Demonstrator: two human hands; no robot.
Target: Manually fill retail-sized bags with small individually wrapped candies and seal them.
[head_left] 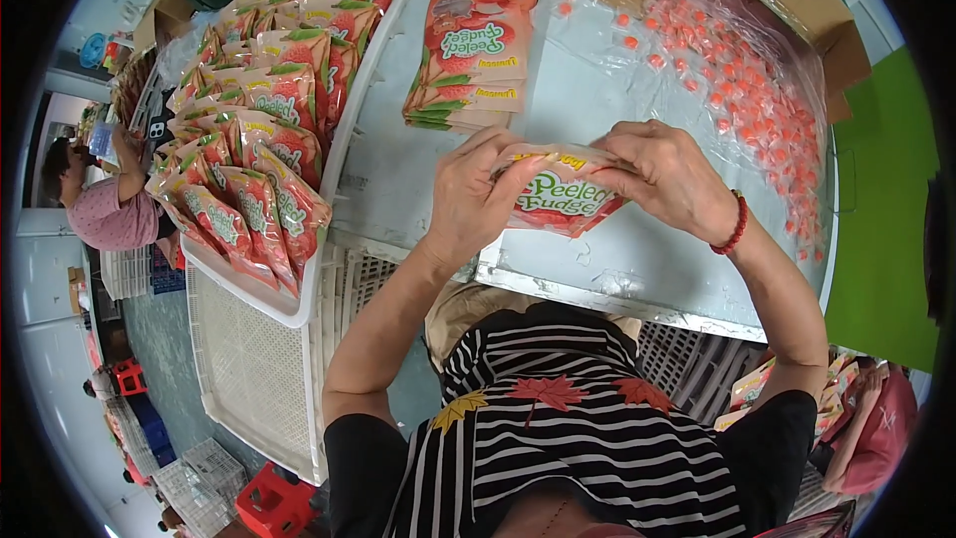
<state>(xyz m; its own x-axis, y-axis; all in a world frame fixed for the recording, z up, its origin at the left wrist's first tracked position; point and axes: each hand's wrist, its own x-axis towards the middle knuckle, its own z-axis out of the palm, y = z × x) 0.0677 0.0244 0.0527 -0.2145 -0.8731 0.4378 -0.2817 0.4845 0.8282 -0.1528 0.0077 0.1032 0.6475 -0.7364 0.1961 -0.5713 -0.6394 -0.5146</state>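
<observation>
Between my two hands is a red and pink printed candy pouch (563, 201), held up over the front part of the table. My left hand (476, 194) pinches its left upper corner, thumb in front. On the opposite corner my right hand (677, 179), with a red bead bracelet at the wrist, grips with curled fingers. The pouch's top edge bows toward me; I cannot tell whether its mouth is sealed. Beyond my hands lies an overlapping stack of flat pouches (473, 50). Small red wrapped candies (732, 90) spread over clear plastic at the right.
A white tray (299, 311) of upright filled pouches (264, 110) stands at the left on white crates (249, 359). A cardboard box (832, 40) holds the plastic at the far right. Other people (110, 189) work at left and lower right. A red stool (274, 500) stands on the floor.
</observation>
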